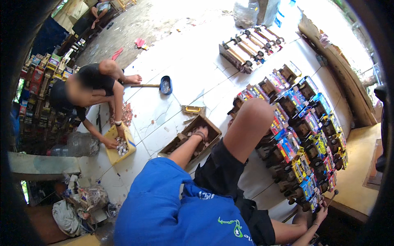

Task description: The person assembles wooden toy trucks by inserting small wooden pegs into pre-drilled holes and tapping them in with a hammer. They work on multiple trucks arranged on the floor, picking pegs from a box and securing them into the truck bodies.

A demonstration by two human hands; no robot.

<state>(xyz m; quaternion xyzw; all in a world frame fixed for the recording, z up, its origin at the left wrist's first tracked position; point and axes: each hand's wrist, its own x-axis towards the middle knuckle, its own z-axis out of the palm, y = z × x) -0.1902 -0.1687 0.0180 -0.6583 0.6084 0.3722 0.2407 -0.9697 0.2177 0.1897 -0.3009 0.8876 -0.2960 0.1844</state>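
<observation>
Daylight is falling brightly across a white tiled floor, which is giving way to rough grey ground farther off. A wooden plank is running along the right edge, and a low concrete ledge is sitting at the left.

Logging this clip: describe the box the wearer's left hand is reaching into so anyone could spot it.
On the white tiled floor, just left of the raised knee, lies an open brown wooden tray. The left hand is inside, among small pieces. Unlike the co-worker's yellow box, it is plain brown.
</observation>
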